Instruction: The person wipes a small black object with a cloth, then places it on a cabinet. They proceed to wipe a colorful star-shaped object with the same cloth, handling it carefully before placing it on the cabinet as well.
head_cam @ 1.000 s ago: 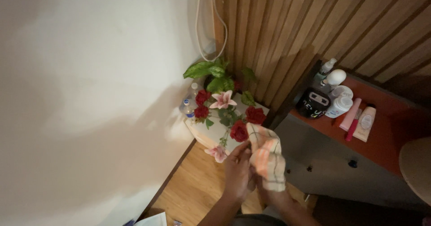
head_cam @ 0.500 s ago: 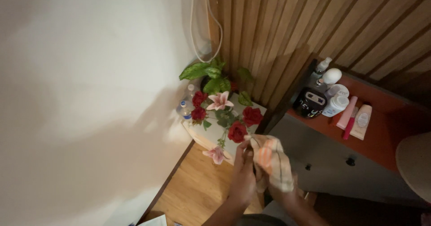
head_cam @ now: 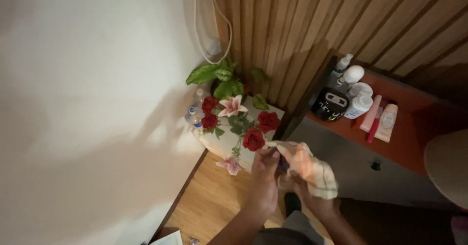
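Note:
Both my hands hold a pale checked cloth [head_cam: 309, 169] with orange stripes in front of me. My left hand [head_cam: 263, 179] grips its near-left edge, fingers closed over the fabric. Most of my right hand [head_cam: 304, 194] is hidden under the bunched cloth, which it holds from below. Just beyond the cloth stands an arrangement of red roses [head_cam: 253, 139] and pink lilies [head_cam: 231, 106] with green leaves [head_cam: 214, 74] on a small white stand [head_cam: 229, 145].
A red-topped cabinet [head_cam: 414, 142] at right carries bottles [head_cam: 352, 75], tubes [head_cam: 387, 122] and a dark jar [head_cam: 329, 104]. A water bottle [head_cam: 194, 113] stands by the flowers. White wall at left, wooden slat wall behind, a white cable [head_cam: 214, 30], wooden floor [head_cam: 214, 201] below.
The view has shifted slightly. My hands have drawn the cloth closer together and bunched it more, still just in front of the flowers.

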